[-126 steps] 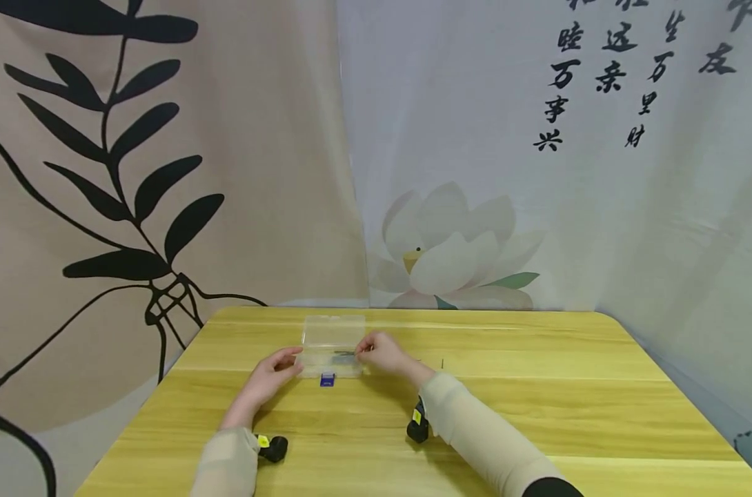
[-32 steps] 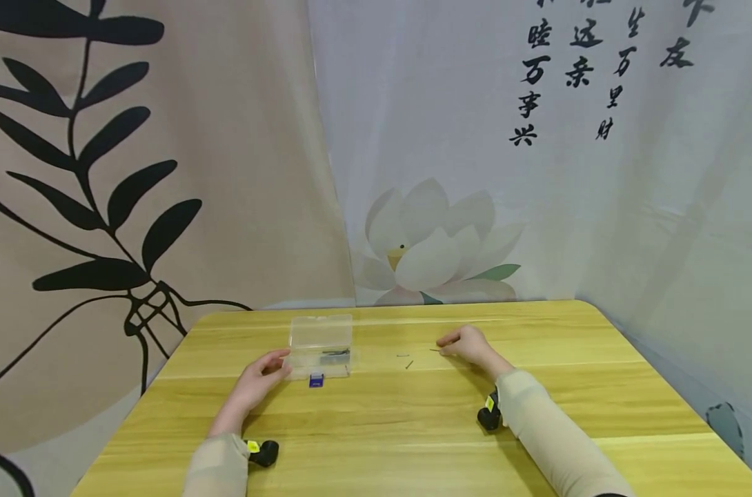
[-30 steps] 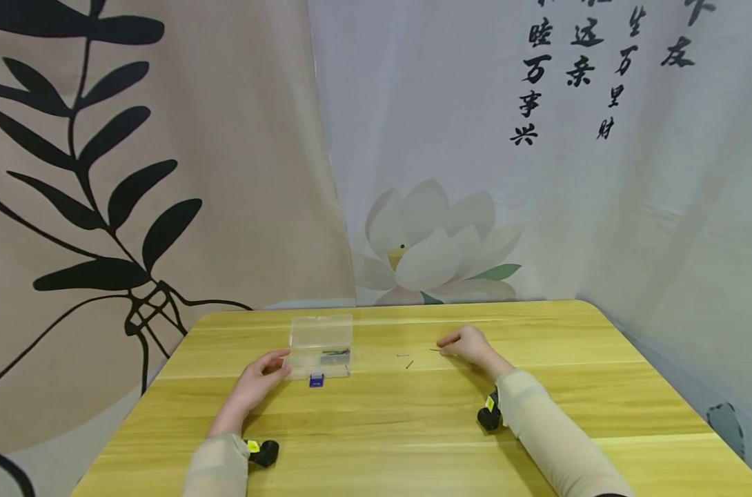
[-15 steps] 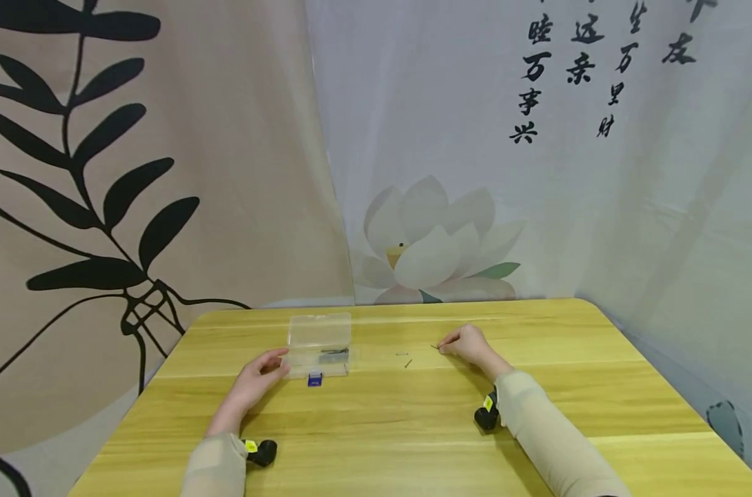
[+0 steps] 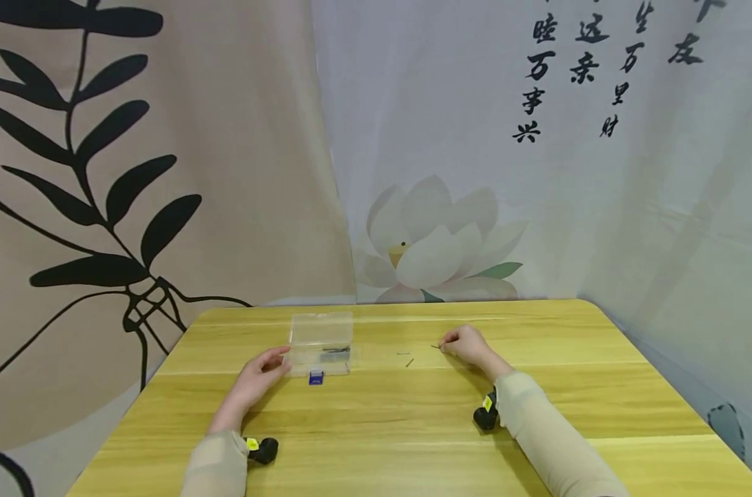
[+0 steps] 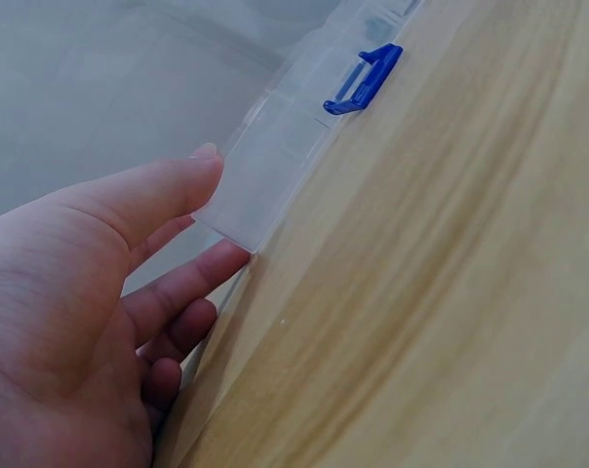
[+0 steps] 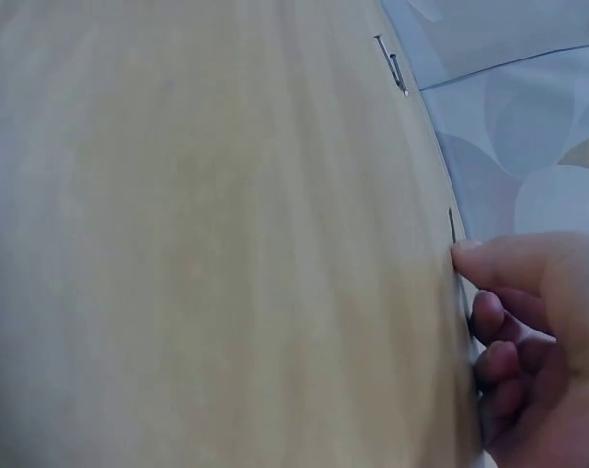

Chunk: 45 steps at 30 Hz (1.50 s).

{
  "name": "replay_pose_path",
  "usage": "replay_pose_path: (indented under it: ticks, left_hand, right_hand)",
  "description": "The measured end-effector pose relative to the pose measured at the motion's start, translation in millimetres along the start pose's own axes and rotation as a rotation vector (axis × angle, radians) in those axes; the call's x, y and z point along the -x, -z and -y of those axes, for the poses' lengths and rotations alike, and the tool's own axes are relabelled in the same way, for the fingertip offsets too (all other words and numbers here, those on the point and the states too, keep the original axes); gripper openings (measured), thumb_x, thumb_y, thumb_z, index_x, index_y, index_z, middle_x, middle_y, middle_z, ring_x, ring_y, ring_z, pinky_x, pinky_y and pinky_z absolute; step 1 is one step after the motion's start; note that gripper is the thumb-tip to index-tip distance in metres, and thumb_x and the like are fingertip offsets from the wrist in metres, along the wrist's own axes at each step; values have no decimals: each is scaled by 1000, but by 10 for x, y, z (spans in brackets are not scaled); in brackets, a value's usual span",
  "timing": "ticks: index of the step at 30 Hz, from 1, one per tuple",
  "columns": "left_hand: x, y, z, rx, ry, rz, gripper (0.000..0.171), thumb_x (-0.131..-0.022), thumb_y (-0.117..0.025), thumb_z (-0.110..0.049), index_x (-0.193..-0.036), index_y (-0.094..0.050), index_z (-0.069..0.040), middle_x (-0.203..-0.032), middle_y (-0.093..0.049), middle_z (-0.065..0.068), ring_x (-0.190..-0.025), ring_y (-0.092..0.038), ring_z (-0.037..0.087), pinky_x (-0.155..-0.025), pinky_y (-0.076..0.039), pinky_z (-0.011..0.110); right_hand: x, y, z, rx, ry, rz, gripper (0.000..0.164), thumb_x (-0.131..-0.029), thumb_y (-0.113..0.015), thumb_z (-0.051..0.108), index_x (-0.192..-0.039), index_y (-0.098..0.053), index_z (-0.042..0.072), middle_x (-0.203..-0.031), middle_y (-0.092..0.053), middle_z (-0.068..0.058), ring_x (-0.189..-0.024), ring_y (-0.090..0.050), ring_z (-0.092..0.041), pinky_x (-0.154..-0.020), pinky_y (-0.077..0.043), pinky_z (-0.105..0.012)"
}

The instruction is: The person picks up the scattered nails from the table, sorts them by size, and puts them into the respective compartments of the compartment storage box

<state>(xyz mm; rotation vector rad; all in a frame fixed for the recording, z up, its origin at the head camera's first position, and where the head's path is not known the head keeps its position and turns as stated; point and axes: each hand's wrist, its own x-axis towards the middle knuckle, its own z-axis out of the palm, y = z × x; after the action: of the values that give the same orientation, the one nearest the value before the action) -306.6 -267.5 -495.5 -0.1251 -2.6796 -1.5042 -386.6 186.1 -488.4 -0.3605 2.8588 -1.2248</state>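
Note:
A clear plastic box (image 5: 320, 369) with a blue latch (image 5: 316, 378) stands on the table, its lid (image 5: 321, 328) raised. Small dark metal pieces (image 5: 335, 351) lie in its right part. My left hand (image 5: 258, 379) holds the box's left end; in the left wrist view the thumb is on the rim and the fingers are at the outer side. To the right, my right hand (image 5: 469, 345) pinches a thin nail (image 7: 451, 224) between thumb and fingers, low at the tabletop. Two loose nails (image 5: 410, 362) lie between the box and that hand.
The wooden table (image 5: 376, 435) has its far edge just behind the box. A printed cloth (image 5: 444, 138) hangs behind it. A black wrist camera (image 5: 264, 451) sits at the left sleeve, another camera (image 5: 486, 412) at the right sleeve.
Since the earliest frame my right hand has moved from the box out to the right with a nail. Two nails now lie between. Over the last second both hands have stayed nearly still.

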Motion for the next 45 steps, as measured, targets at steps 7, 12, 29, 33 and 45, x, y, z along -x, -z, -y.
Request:
replay_pose_path:
  ticks: [7,12,29,33,45]
  left_hand:
    - [0,3,0,17,12,-2,49,-96,-63,-25,-140,-51,-8,-127,-56,19,-115,-51,32,-97,-38,47]
    - [-16,26,0,20,4,-6,48,-96,-63,-25,-140,-51,-8,-127,-56,19,-115,-50,33,-97,-38,48]
    - [-4,32,-53,0,0,5,49,-96,-63,-25,-140,-51,-6,-125,-57,18,-114,-51,32,-96,-39,47]
    - [-9,10,-66,7,-11,8,48,-96,-63,-23,-139,-51,-5,-124,-58,19,-113,-51,32,-96,-38,48]
    - [26,-4,-7,-17,-24,-23,46,-95,-64,-22,-136,-54,-5,-119,-59,18,-108,-53,30,-91,-41,45]
  right_hand:
    - [-18,9,-6,30,28,26,8,-89,-67,7,-86,-74,5,-85,-68,-3,-70,-51,-16,-69,-43,-32]
    - [-26,5,9,27,34,27,9,-90,-66,7,-88,-73,4,-87,-68,-4,-75,-54,-16,-75,-46,-36]
    - [-107,182,67,-146,87,38,16,-97,-55,3,-104,-65,-7,-103,-65,-16,-89,-56,-23,-76,-46,-35]
    - [-147,255,107,-123,110,13,20,-99,-53,7,-108,-64,-7,-104,-64,-16,-90,-56,-27,-77,-46,-37]
    - [-265,432,331,-120,163,-21,19,-99,-54,8,-106,-65,-5,-102,-64,-16,-87,-55,-28,-73,-45,-36]
